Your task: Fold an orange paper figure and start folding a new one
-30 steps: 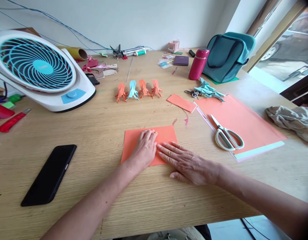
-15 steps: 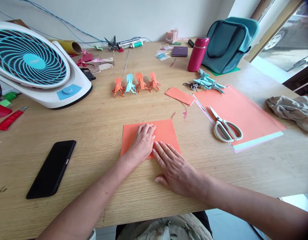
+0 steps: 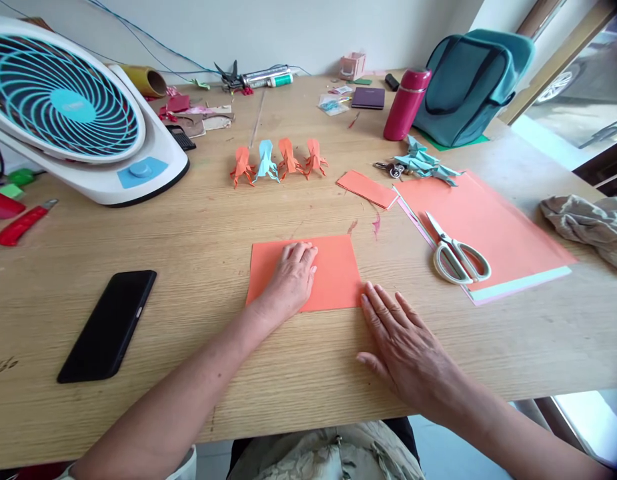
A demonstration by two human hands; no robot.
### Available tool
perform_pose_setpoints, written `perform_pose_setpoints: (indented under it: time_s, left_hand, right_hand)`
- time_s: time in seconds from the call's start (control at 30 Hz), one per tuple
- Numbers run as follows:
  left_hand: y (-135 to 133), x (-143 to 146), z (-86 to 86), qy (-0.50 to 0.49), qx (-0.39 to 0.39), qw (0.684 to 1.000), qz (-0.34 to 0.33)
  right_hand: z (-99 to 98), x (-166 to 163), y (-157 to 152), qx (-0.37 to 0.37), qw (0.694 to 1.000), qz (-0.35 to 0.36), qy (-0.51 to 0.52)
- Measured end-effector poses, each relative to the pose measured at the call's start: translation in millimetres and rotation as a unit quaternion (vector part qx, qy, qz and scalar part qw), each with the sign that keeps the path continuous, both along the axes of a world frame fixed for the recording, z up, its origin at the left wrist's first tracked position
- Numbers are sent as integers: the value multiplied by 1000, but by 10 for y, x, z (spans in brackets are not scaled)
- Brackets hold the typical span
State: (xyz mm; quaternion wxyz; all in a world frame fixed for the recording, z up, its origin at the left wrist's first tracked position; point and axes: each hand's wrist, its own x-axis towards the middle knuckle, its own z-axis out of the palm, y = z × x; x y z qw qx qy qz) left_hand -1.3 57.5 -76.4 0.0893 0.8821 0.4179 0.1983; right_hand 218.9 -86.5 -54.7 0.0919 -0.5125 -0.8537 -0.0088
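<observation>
A rectangular orange sheet of paper (image 3: 334, 273) lies flat on the wooden table in front of me. My left hand (image 3: 292, 279) rests on its middle, fingers slightly bent and pressing down, covering part of the sheet and its near edge. Flat on the table beside the paper's near right corner is my right hand (image 3: 398, 340). Its fingers are stretched out and its thumb is spread, with the fingertips at that corner. Neither hand grips anything. Whether the sheet is folded double, I cannot tell.
Scissors (image 3: 461, 257) lie on stacked coloured paper (image 3: 508, 227) at right. Folded paper figures (image 3: 288, 160) stand beyond the sheet, near orange paper strips (image 3: 367, 189). A black phone (image 3: 108, 327) and a fan (image 3: 153, 160) are at left. A pink bottle (image 3: 407, 107) stands by a teal bag (image 3: 471, 93).
My right hand has slid rightward along the paper's near edge, from beside my left hand to the right corner. My left hand stays pressed on the sheet. The view has shifted slightly.
</observation>
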Motion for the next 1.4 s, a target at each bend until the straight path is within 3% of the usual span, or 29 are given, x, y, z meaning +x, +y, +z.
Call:
perform_pose_setpoints:
  time_s: [0.1, 0.2, 0.33, 0.43, 0.53, 0.77, 1.03, 1.13, 1.23, 1.4]
  left_hand:
    - [1, 3, -12, 2, 16, 1000, -1]
    - [2, 7, -13, -4, 27, 1000, -2]
    - [9, 16, 2, -3, 21, 1000, 3]
    - [11, 22, 12, 7, 23, 1000, 5]
    - [8, 21, 20, 12, 27, 1000, 4]
    - [11, -64, 25, 12, 17, 1000, 12]
    - [-31, -222, 104, 78, 3, 997, 23]
    - [-252, -176, 210, 89, 16, 996, 24]
    - [-613, -114, 282, 66, 39, 997, -23]
    - [-1031, -83, 213, 91, 44, 994, -43]
  right_hand:
    - [120, -76, 164, 10, 999, -6, 50]
    - [134, -274, 575, 8, 991, 23, 131]
    - [-61, -515, 1178, -47, 987, 1, 156]
    - [-220, -573, 1366, -59, 989, -27, 134]
    - [-283, -568, 1350, -40, 992, -31, 113]
    - [-229, -599, 1287, -28, 996, -46, 72]
    - [-277, -601, 1287, -13, 997, -46, 58]
    - [-263, -598, 1285, -22, 997, -44, 54]
    - [-257, -596, 1289, -30, 997, -47, 49]
    - [-272, -589, 1301, -28, 997, -44, 50]
